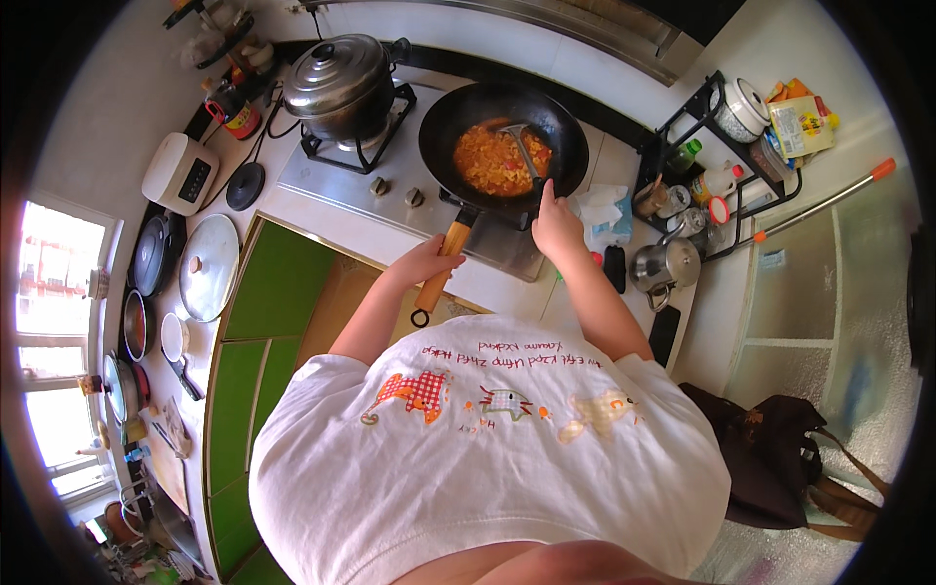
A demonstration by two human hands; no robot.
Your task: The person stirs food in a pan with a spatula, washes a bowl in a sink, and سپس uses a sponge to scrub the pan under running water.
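Note:
A black wok [439, 139] rests on the right burner of the gas stove [322, 183]. My left hand [431, 262] is closed around its wooden handle [455, 238], which has a metal ring at the end. Inside the wok lies a red-orange saucy food [490, 164] with yellow and red pieces, perhaps egg and tomato. My right hand [559, 223] grips the dark handle of a metal spatula [521, 142], index finger stretched along it. The spatula's blade is in the food, towards the far side.
A lidded steel pot [340, 88] stands on the left burner. To the right are a tissue pack [608, 212], a steel kettle [667, 263] and a black rack [651, 157] with jars and bottles. A glass lid [210, 267] and a knife [183, 376] lie on the left counter.

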